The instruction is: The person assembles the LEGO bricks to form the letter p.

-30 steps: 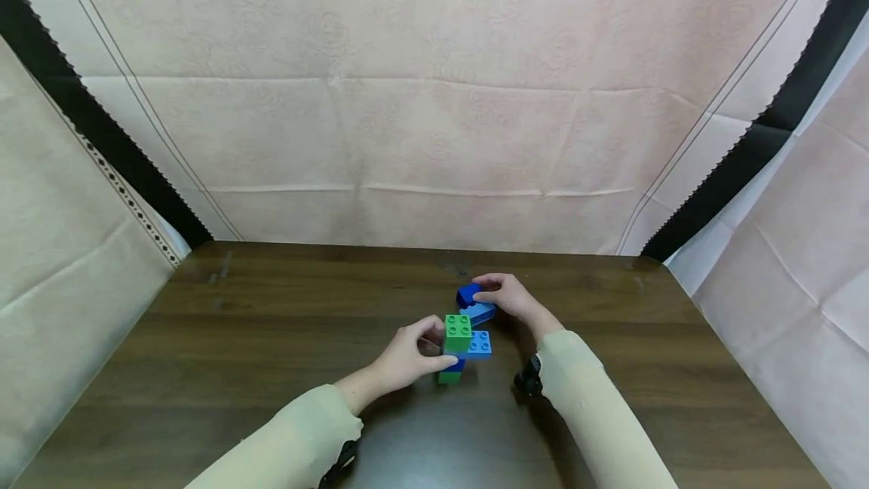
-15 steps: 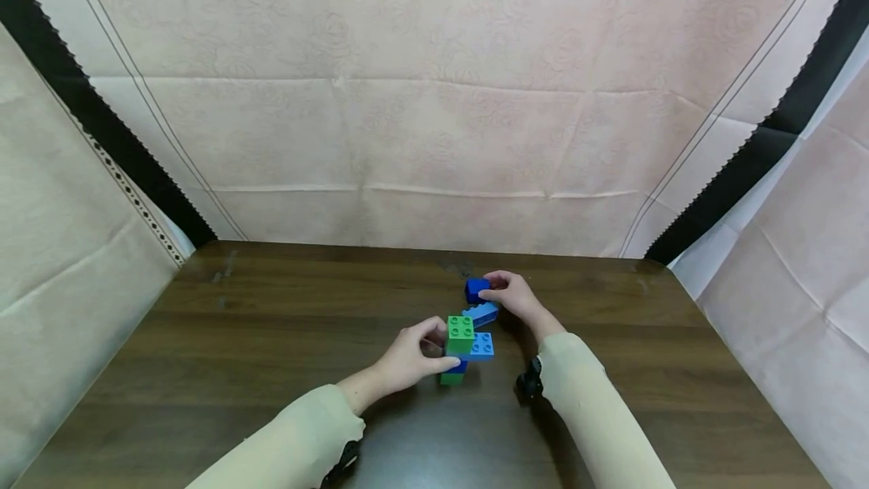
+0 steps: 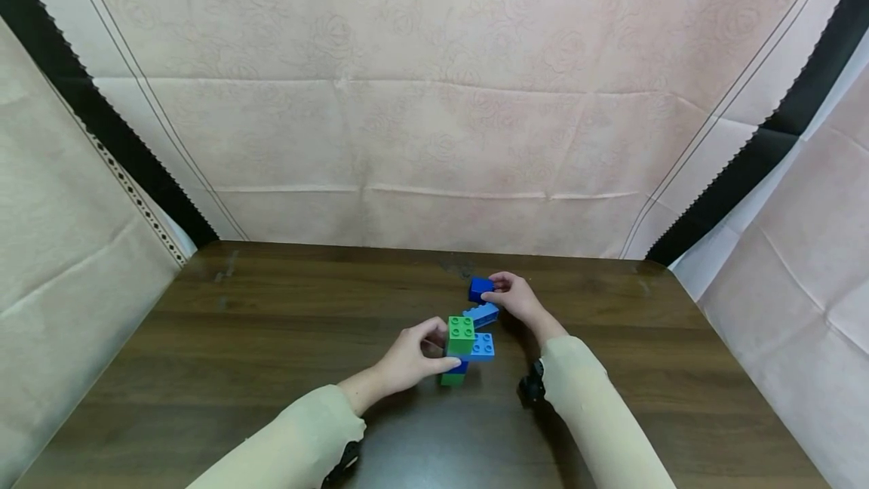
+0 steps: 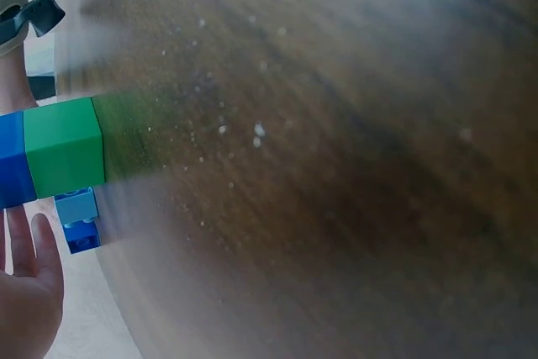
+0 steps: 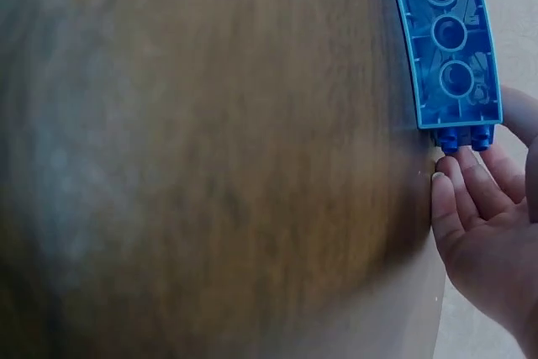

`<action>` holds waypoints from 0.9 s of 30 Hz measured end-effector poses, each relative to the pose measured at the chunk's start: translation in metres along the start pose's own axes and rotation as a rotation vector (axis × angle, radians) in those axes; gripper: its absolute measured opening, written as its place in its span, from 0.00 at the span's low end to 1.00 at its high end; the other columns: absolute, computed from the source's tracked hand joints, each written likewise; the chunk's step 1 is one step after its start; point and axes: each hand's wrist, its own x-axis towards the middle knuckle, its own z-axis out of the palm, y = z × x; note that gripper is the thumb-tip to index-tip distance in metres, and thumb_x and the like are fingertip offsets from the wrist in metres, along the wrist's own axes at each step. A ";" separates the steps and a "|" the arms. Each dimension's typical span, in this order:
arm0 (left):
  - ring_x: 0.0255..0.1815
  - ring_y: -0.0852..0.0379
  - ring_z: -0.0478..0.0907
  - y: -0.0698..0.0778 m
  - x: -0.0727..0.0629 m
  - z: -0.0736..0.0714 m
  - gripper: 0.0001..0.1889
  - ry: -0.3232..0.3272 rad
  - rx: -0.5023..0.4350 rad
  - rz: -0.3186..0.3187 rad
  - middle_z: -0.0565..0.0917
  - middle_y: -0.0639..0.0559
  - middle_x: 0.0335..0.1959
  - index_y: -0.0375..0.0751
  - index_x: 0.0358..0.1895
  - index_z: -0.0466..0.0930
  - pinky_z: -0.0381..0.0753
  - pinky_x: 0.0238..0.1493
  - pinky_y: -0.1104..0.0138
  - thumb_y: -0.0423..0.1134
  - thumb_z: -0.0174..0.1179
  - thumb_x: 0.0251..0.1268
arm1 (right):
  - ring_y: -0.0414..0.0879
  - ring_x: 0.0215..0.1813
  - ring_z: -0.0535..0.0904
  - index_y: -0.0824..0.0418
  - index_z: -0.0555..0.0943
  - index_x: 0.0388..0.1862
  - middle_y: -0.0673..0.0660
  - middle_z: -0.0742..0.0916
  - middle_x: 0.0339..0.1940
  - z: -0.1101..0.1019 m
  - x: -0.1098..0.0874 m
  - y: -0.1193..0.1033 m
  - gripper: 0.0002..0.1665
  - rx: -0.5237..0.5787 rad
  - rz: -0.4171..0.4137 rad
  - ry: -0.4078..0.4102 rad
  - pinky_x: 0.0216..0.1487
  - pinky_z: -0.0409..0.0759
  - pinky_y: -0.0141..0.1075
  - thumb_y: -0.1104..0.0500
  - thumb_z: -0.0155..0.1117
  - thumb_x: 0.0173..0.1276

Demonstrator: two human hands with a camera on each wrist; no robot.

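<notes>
In the head view, my left hand (image 3: 407,357) grips the left side of an upright stack of toy building bricks. A green brick (image 3: 461,334) tops it; under that a light blue brick (image 3: 483,346) juts out to the right. Lower down are a dark blue brick (image 3: 459,367) and a green bottom brick (image 4: 65,147). Beyond the stack, my right hand (image 3: 519,299) pinches a dark blue brick (image 3: 480,289) between thumb and fingers. A light blue curved brick (image 3: 481,315) lies just nearer; its hollow underside (image 5: 448,33) faces the right wrist camera.
The brown wooden table (image 3: 271,338) stretches out on both sides of the hands. Its far edge meets a pale patterned cloth (image 3: 421,134), with black strips (image 3: 747,146) at the corners. Each wrist wears a black strapped device (image 3: 532,383).
My right hand has shifted slightly right with the dark blue brick, which has turned and now shows a squarer face. My left hand and the stack stay nearly in place.
</notes>
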 end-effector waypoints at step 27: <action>0.44 0.55 0.76 -0.001 -0.001 0.001 0.14 0.008 -0.011 0.004 0.80 0.48 0.43 0.44 0.43 0.72 0.79 0.50 0.58 0.43 0.65 0.58 | 0.55 0.56 0.75 0.64 0.72 0.59 0.65 0.76 0.57 -0.030 -0.025 0.001 0.30 0.249 -0.044 0.098 0.60 0.74 0.47 0.48 0.63 0.64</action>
